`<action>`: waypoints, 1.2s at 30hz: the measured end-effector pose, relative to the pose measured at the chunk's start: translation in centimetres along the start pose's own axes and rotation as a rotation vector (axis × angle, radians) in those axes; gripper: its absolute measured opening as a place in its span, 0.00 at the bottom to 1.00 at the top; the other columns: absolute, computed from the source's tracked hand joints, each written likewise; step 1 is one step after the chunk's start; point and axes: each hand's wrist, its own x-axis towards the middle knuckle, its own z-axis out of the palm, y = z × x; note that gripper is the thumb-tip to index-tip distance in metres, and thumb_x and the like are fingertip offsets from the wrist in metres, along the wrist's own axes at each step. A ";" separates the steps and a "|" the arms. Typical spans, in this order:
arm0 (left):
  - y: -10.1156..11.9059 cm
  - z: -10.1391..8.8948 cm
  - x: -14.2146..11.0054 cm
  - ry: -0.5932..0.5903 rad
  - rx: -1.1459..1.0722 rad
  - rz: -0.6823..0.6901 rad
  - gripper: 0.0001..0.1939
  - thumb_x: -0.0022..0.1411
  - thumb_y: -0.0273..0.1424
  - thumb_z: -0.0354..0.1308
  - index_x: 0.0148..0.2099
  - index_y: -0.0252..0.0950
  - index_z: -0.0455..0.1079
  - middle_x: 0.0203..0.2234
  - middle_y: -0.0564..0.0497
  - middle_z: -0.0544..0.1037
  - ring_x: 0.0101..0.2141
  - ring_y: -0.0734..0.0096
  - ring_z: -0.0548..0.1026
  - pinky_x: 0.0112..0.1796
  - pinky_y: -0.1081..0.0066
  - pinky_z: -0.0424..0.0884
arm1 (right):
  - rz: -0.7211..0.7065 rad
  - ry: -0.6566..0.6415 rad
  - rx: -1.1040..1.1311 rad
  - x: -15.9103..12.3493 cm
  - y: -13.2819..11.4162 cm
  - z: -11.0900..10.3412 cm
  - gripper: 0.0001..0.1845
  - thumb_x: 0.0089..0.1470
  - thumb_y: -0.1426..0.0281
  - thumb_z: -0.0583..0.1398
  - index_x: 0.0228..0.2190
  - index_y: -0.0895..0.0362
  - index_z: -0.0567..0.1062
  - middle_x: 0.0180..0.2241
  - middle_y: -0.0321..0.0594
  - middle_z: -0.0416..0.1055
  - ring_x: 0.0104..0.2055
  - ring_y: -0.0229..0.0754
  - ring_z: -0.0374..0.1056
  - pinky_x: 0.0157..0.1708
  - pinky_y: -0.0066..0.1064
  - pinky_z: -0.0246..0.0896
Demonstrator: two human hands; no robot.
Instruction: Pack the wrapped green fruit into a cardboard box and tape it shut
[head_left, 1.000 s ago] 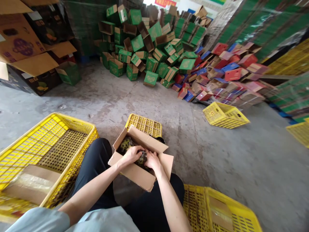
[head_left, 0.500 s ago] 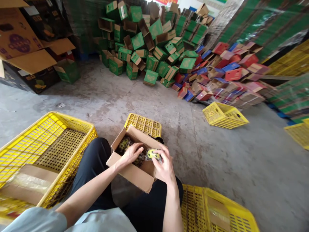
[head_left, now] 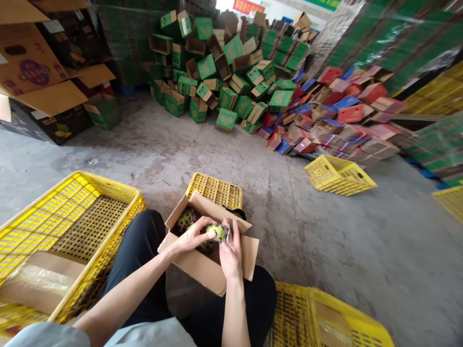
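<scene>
An open cardboard box [head_left: 202,267] rests on my lap, with several wrapped green fruits inside. Both hands meet over it on one wrapped yellow-green fruit [head_left: 217,232]. My left hand [head_left: 193,236] curls round the fruit's left side. My right hand [head_left: 229,250] pinches its clear wrapping from the right. More fruit [head_left: 185,219] lies in the box's far left corner, partly hidden by my hands.
A large yellow crate [head_left: 72,226] holding a flat cardboard piece [head_left: 39,282] stands at my left. Another yellow crate [head_left: 325,318] is at lower right, a small one [head_left: 217,189] behind the box, and one tipped [head_left: 338,174] on the concrete. Piles of green, red and blue cartons [head_left: 253,82] fill the back.
My right hand lifted one wrapped fruit out of the box, then brought it back over the middle. My left hand came up and now grips it too.
</scene>
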 end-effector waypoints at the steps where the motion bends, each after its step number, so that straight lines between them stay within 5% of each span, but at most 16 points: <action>1: 0.0 0.0 0.0 -0.005 0.004 -0.007 0.25 0.69 0.49 0.61 0.59 0.38 0.70 0.53 0.43 0.73 0.54 0.55 0.72 0.56 0.61 0.69 | 0.002 -0.005 0.014 0.0 0.3 -0.3 0.41 0.53 0.63 0.69 0.66 0.40 0.66 0.70 0.37 0.61 0.74 0.49 0.52 0.73 0.51 0.45; 6: -0.1 -0.2 -0.1 -0.021 0.053 -0.045 0.23 0.72 0.48 0.57 0.60 0.39 0.69 0.54 0.44 0.74 0.55 0.56 0.73 0.58 0.60 0.69 | 0.027 -0.008 0.039 0.3 1.3 -1.1 0.31 0.58 0.62 0.66 0.62 0.45 0.73 0.70 0.38 0.61 0.74 0.52 0.51 0.74 0.52 0.43; 22: -0.9 -0.1 0.0 -0.027 0.032 -0.059 0.24 0.72 0.46 0.59 0.63 0.39 0.69 0.56 0.43 0.76 0.56 0.55 0.74 0.58 0.59 0.69 | -0.033 0.104 -0.063 0.7 2.5 -1.8 0.32 0.55 0.63 0.69 0.61 0.51 0.74 0.64 0.45 0.69 0.69 0.54 0.62 0.72 0.55 0.48; 36: -0.9 0.1 -0.1 0.035 -0.080 -0.091 0.29 0.71 0.47 0.60 0.68 0.42 0.64 0.61 0.43 0.71 0.59 0.53 0.71 0.60 0.56 0.67 | 0.019 0.134 0.064 0.6 1.9 -1.7 0.31 0.53 0.66 0.70 0.59 0.49 0.76 0.63 0.43 0.72 0.68 0.53 0.64 0.71 0.53 0.50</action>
